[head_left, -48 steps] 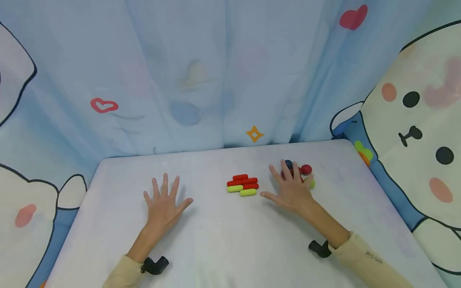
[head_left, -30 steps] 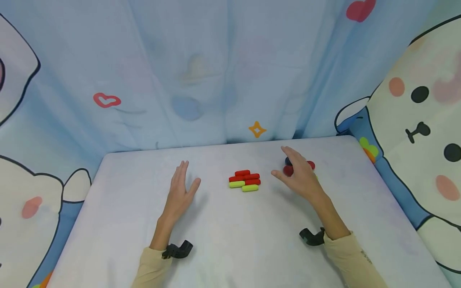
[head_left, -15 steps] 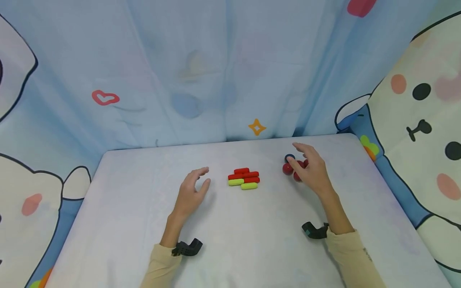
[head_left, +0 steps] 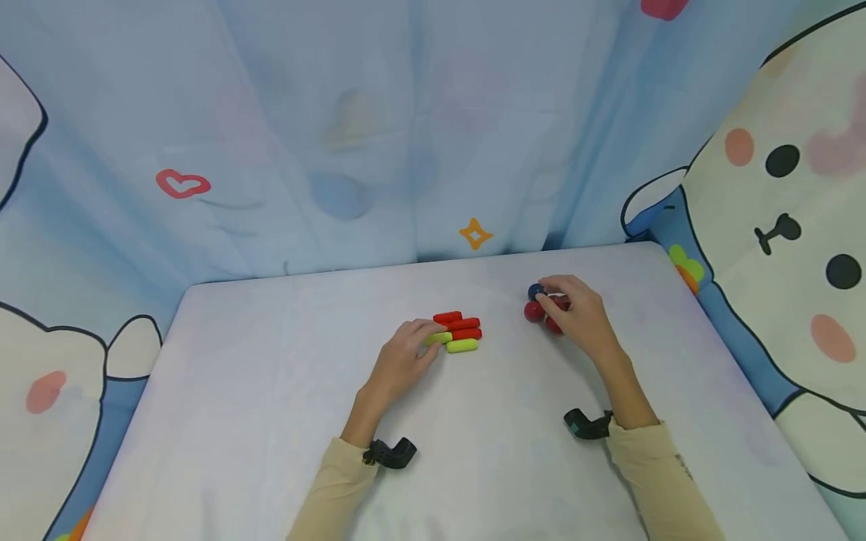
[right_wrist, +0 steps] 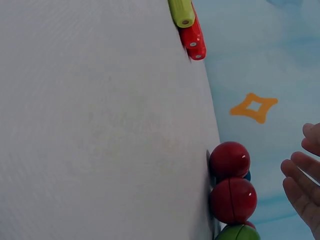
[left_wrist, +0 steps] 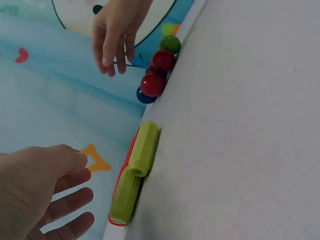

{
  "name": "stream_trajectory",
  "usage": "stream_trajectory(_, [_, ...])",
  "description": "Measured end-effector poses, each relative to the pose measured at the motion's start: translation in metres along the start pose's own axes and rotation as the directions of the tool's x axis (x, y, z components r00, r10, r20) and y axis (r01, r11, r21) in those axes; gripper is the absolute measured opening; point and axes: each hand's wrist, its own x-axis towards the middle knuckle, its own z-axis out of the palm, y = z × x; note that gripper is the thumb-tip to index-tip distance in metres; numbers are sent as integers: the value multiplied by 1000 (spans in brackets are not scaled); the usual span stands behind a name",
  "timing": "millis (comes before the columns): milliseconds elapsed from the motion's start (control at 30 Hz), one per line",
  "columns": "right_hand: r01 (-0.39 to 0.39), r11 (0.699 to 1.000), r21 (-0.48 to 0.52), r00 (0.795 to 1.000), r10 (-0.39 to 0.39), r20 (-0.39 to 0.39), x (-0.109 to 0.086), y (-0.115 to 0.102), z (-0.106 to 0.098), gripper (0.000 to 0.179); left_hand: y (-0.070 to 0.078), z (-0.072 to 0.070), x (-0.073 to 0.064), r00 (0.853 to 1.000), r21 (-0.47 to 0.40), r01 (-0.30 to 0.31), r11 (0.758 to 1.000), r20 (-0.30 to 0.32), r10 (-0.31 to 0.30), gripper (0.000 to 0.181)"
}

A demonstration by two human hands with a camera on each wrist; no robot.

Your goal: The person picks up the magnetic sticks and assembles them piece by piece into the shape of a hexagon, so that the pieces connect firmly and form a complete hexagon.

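Note:
Several short ridged plastic sticks, red [head_left: 467,333] and yellow-green [head_left: 463,346], lie in a small group at the middle of the table. My left hand [head_left: 398,362] reaches in from their left, its fingertips overlapping the left yellow-green stick in the head view. The left wrist view shows those fingers loosely bent and apart from the sticks. Further right sits a cluster of balls: a blue ball [head_left: 534,291], several red balls [head_left: 533,311] and a green ball [left_wrist: 171,44]. Over this cluster hangs my right hand [head_left: 583,319], thumb and fingers parted, partly covering it.
A white-covered table [head_left: 271,421] spans the work area. Behind it hangs a light blue patterned curtain [head_left: 304,150], with a large cartoon animal print [head_left: 798,300] at the right. Dark wrist cameras [head_left: 392,454] stick out from both sleeves.
My left hand has moved right from the table's left part to the sticks, its spread fingers now bent. My right hand has lifted its spread fingers and turned over the balls.

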Motion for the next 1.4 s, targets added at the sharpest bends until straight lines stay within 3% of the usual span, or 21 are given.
stream_trajectory(200, [-17, 999, -35, 998, 20, 65, 0, 6, 3, 34, -1, 3, -3, 998, 52, 43, 998, 53, -46, 28])
stream_trajectory(333, [-11, 998, -56, 995, 17, 103, 1, 10, 4, 32, -2, 4, -6, 994, 105, 41, 994, 93, -50, 31])
stream_trajectory(567, [29, 995, -97, 991, -16, 132, 3, 11, 6, 26, -1, 10, -3, 996, 155, -49, 987, 81, 36, 28])
stream_trajectory(833, [23, 992, -122, 985, -1, 175, 3, 12, 9, 25, 5, 22, -2, 987, 159, -146, 976, 94, 132, 29])
stream_trajectory(967, [17, 986, -163, 976, 19, 218, 2, 12, 10, 27, 7, 25, -2, 988, 182, -146, 973, 84, 132, 30])
stream_trajectory(1200, [69, 971, -229, 972, -14, 234, 4, 12, 11, 27, 12, 28, -2, 990, 199, -138, 970, 64, 127, 27])
stream_trajectory(1400, [119, 954, -274, 968, -49, 247, 4, 9, 11, 25, 16, 29, -3, 995, 166, -81, 983, 65, 71, 22])
